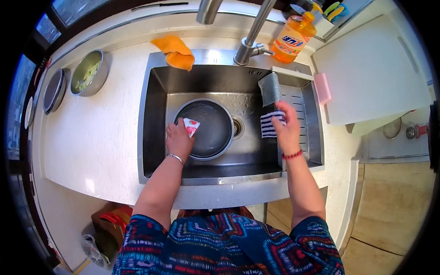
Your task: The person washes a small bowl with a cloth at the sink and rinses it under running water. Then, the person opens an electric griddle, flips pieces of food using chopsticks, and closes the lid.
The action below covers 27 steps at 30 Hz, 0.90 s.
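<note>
A dark round pan (206, 149) rests in the steel sink (250, 162), left of the drain. Over its left side, my left hand (178, 141) is closed on a small white piece with red print (191, 127); whether it is a sponge or a folded cloth I cannot tell. At the divider on the right, my right hand (288, 130) has its thumb and fingers around a dark-and-white striped scrubbing cloth (268, 125). Just behind that, a grey scrubbing cloth (269, 89) hangs over the divider.
An orange cloth (176, 52) lies on the sink's back left edge. The faucet (247, 48) and an orange dish soap bottle (292, 39) stand behind. A metal bowl with cut food (98, 78) is at left, a pink sponge (322, 89) at right.
</note>
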Tool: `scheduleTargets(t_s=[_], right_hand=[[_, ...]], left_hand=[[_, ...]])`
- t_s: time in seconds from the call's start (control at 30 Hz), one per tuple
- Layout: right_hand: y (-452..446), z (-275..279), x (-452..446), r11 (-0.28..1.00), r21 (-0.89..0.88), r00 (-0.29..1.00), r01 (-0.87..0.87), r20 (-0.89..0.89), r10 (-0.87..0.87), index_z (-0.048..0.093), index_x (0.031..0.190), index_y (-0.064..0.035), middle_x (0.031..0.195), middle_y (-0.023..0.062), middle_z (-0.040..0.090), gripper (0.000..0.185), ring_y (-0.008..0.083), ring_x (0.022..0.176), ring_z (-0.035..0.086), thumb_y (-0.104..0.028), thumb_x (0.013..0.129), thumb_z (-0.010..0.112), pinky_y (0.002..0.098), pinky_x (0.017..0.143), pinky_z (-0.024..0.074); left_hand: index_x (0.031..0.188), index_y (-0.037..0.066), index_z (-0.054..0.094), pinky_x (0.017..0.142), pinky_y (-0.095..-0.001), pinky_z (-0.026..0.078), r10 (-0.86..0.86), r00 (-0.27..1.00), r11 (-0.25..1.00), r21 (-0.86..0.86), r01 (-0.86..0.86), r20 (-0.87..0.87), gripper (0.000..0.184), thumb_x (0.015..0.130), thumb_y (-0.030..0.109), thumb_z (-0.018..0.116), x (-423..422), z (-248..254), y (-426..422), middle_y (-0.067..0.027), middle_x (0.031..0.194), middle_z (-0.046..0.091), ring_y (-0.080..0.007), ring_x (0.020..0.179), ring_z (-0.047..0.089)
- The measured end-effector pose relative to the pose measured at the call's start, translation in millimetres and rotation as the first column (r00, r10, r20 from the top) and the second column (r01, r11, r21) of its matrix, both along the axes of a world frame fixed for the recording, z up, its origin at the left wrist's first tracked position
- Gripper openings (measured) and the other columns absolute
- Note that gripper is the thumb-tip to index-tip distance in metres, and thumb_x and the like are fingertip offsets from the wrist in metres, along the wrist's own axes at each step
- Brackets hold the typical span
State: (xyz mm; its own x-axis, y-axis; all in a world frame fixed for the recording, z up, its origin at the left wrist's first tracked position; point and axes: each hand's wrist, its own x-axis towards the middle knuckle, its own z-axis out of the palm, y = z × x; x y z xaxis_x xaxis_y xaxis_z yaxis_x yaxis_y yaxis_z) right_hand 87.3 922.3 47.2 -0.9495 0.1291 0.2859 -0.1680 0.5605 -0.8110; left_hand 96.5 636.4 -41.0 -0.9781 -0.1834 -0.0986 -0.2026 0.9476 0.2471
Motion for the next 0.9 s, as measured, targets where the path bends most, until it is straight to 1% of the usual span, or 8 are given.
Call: scheduleTargets(t_s=[0.2, 0.27, 0.37, 0.43, 0.5, 0.7, 0.83, 0.9], right_hand=[[28, -11, 66, 0.992, -0.119, 0.992, 0.048, 0.119, -0.033, 0.056, 0.102, -0.0073, 0.113, 0.0084, 0.051, 0.035, 0.0222, 0.106, 0.046, 0.0, 0.068, 0.058, 0.0298, 0.086, 0.0367], [38, -10, 75, 0.987, -0.122, 0.986, 0.101, 0.143, -0.083, 0.056, 0.102, -0.0087, 0.114, 0.0071, 0.051, 0.035, 0.02, 0.105, 0.047, 0.001, 0.068, 0.058, 0.0286, 0.083, 0.0373], [47, 0, 76, 0.986, -0.105, 0.987, 0.126, 0.116, -0.113, 0.056, 0.102, -0.009, 0.114, 0.0068, 0.051, 0.035, 0.0198, 0.104, 0.047, 0.001, 0.068, 0.058, 0.0289, 0.083, 0.0376], [49, 5, 65, 0.987, -0.116, 0.989, 0.114, 0.104, -0.102, 0.056, 0.102, -0.0085, 0.114, 0.0078, 0.051, 0.034, 0.0206, 0.104, 0.048, 0.001, 0.069, 0.057, 0.0292, 0.084, 0.0375], [47, 13, 44, 0.996, -0.034, 0.995, 0.085, 0.061, -0.083, 0.056, 0.102, -0.0073, 0.113, 0.0099, 0.051, 0.033, 0.0223, 0.104, 0.048, 0.0, 0.069, 0.057, 0.03, 0.086, 0.0374], [27, 3, -80, 0.997, 0.079, 0.988, 0.024, -0.153, -0.012, 0.05, 0.11, -0.0022, 0.103, 0.016, 0.053, 0.038, 0.0276, 0.094, 0.052, -0.011, 0.073, 0.059, 0.0337, 0.084, 0.0411], [14, -34, -181, 0.994, 0.01, 0.984, 0.108, -0.144, -0.106, 0.05, 0.111, -0.0018, 0.104, 0.0173, 0.056, 0.043, 0.0276, 0.094, 0.054, -0.02, 0.074, 0.06, 0.0335, 0.081, 0.0424], [4, -34, -211, 0.984, -0.136, 0.993, 0.115, 0.032, -0.111, 0.054, 0.107, -0.002, 0.1, 0.0173, 0.058, 0.037, 0.0275, 0.09, 0.056, -0.019, 0.075, 0.059, 0.0337, 0.079, 0.0434]], left_hand=[[0.112, 0.006, 0.04, 0.072, -0.0413, 0.05, -0.015, 0.987, 0.989, 0.149, -0.008, 0.158, 0.05, 0.07, 0.017, 0.064, -2, -32, 3, -0.0195, 0.104, 0.045, -0.0363, 0.098, 0.05], [0.115, 0.006, 0.039, 0.059, -0.0471, 0.052, 0.123, 0.759, 0.571, 0.58, -0.581, 0.64, 0.047, 0.074, 0.019, 0.059, -9, -38, -5, -0.0197, 0.1, 0.05, -0.0353, 0.082, 0.058], [0.115, 0.005, 0.038, 0.045, -0.0498, 0.05, 0.058, 0.708, 0.318, 0.659, -0.681, 0.704, 0.044, 0.077, 0.019, 0.053, -8, -61, -16, -0.0173, 0.097, 0.052, -0.0339, 0.073, 0.06], [0.116, 0.007, 0.04, 0.058, -0.0475, 0.051, 0.108, 0.739, 0.444, 0.633, -0.634, 0.665, 0.045, 0.075, 0.018, 0.054, -7, -26, 0, -0.0184, 0.1, 0.052, -0.035, 0.08, 0.059], [0.106, 0.004, 0.045, 0.073, -0.0455, 0.049, -0.008, 0.989, 0.978, 0.209, -0.023, 0.145, 0.038, 0.071, 0.016, 0.054, -4, -12, 9, -0.0182, 0.102, 0.051, -0.0357, 0.094, 0.054], [0.099, 0.007, 0.048, 0.072, -0.0416, 0.045, -0.228, 0.961, 0.972, -0.093, 0.215, -0.16, 0.042, 0.063, 0.02, 0.066, -22, 55, 14, -0.0157, 0.093, 0.051, -0.0327, 0.087, 0.054], [0.099, 0.006, 0.05, 0.072, -0.0414, 0.045, 0.062, 0.968, 0.985, 0.172, -0.02, -0.245, 0.034, 0.066, 0.013, 0.058, -47, 58, 0, -0.0194, 0.091, 0.053, -0.036, 0.084, 0.054], [0.097, 0.006, 0.052, 0.075, -0.0405, 0.045, 0.196, 0.979, 0.83, 0.541, -0.134, -0.059, 0.03, 0.067, 0.011, 0.055, -61, 56, -11, -0.0203, 0.095, 0.054, -0.0365, 0.087, 0.054]])
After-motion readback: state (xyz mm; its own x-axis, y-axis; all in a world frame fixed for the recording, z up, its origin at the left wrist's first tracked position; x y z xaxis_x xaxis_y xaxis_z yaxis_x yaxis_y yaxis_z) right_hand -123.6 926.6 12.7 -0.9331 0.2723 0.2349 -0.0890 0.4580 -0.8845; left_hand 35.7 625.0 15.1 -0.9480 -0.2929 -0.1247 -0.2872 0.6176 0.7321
